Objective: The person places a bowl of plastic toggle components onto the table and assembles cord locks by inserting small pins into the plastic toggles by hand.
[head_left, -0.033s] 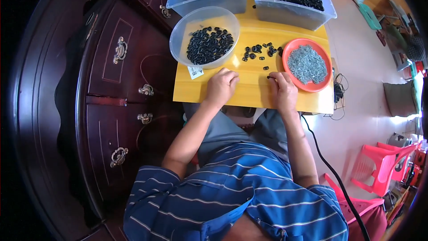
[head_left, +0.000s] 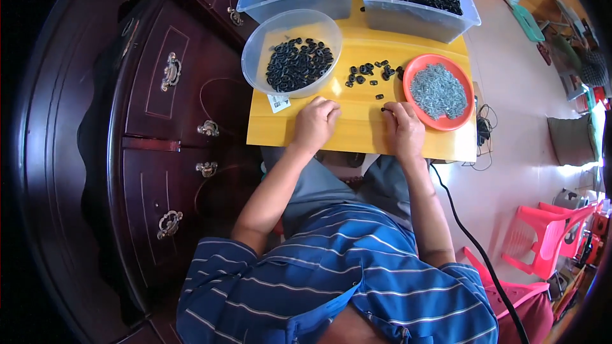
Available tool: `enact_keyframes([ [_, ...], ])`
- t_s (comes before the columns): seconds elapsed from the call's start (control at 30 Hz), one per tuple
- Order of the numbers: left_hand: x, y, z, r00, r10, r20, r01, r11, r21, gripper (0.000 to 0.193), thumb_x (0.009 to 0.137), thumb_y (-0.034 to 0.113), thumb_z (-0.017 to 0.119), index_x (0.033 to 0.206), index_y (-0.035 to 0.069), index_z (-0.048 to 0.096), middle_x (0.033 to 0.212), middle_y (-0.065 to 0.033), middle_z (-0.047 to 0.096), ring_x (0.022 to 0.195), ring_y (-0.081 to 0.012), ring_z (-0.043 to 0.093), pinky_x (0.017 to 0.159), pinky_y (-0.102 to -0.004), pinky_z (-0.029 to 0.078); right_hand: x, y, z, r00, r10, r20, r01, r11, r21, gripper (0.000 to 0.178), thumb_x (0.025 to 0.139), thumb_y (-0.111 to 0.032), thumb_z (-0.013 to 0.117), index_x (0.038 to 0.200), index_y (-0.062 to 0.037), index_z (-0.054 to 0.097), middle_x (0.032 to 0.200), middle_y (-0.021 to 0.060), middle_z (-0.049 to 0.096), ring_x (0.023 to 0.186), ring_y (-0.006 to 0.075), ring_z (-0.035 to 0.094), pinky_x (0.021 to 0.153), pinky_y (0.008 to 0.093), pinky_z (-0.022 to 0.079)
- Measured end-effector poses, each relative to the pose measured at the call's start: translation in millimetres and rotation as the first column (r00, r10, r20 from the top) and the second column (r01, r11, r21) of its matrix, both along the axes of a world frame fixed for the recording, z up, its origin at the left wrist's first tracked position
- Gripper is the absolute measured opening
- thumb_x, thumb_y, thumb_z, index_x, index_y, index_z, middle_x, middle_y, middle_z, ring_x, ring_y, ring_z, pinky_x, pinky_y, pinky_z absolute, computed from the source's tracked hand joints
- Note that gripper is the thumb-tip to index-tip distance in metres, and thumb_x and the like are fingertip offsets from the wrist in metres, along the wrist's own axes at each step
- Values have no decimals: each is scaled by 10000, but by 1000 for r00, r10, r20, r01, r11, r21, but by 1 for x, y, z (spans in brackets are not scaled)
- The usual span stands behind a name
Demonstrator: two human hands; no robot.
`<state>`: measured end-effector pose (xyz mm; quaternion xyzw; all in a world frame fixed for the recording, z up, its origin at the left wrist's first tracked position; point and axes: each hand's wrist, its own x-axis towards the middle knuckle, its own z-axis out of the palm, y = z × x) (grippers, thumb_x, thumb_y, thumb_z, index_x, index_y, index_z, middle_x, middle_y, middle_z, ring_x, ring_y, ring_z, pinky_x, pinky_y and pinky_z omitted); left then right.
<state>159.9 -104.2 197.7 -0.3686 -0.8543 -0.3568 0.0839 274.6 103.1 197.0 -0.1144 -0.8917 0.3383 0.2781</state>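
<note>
My left hand [head_left: 315, 124] rests at the front of the yellow table [head_left: 357, 130], thumb and fingers pressed together; whatever they hold, if anything, is hidden. Opposite it, my right hand [head_left: 405, 126] pinches a small black oval piece [head_left: 384, 109] whose end pokes out at the fingertips. Several loose black oval pieces [head_left: 361, 79] lie scattered beyond the hands. A round clear tub [head_left: 253, 67] with more black pieces stands beyond my left hand. Close to my right hand is an orange-red plate [head_left: 408, 67] heaped with small silvery metal parts [head_left: 438, 92].
Two clear plastic bins, the left [head_left: 299, 3] and the right [head_left: 414, 22], stand at the table's back, filled with black pieces. A dark wooden cabinet [head_left: 153, 172] borders the left side. To the right are a black cable [head_left: 475, 248] and a pink stool [head_left: 542, 236].
</note>
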Motion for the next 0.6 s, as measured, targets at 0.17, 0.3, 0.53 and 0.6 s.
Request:
enact_keyframes([
  [0.17,2,-3,3,969,92,228,-113,990,82,163,817,37,723,975,31,682,832,-155,656,781,-357,658,691,-432,528,-1,-3,-2,997,-57,49,54,997,61,128,892,-106,682,1015,-73,669,935,127,661,812,328,672,702,407,540],
  [0.3,-4,-7,-3,995,17,95,-23,998,63,147,825,42,716,965,36,672,826,-147,656,777,-358,655,689,-434,526,-1,-3,-4,998,-62,-4,62,997,47,171,886,-96,672,1053,-71,648,964,135,654,836,343,666,717,429,541],
  [0.53,-1,-3,9,988,69,139,-55,993,-103,151,838,127,724,872,52,598,823,-131,644,808,-359,648,695,-466,510,24,-5,-7,995,-81,-58,76,994,-82,274,855,4,638,1118,-73,633,1022,146,651,875,377,657,733,429,540],
  [0.6,1,-3,12,988,62,143,-44,992,-120,165,838,139,728,865,54,589,823,-128,642,816,-361,648,700,-471,508,33,-6,-4,996,-70,-62,65,995,-80,262,860,1,641,1113,-67,636,1003,147,655,846,364,663,715,416,541],
])
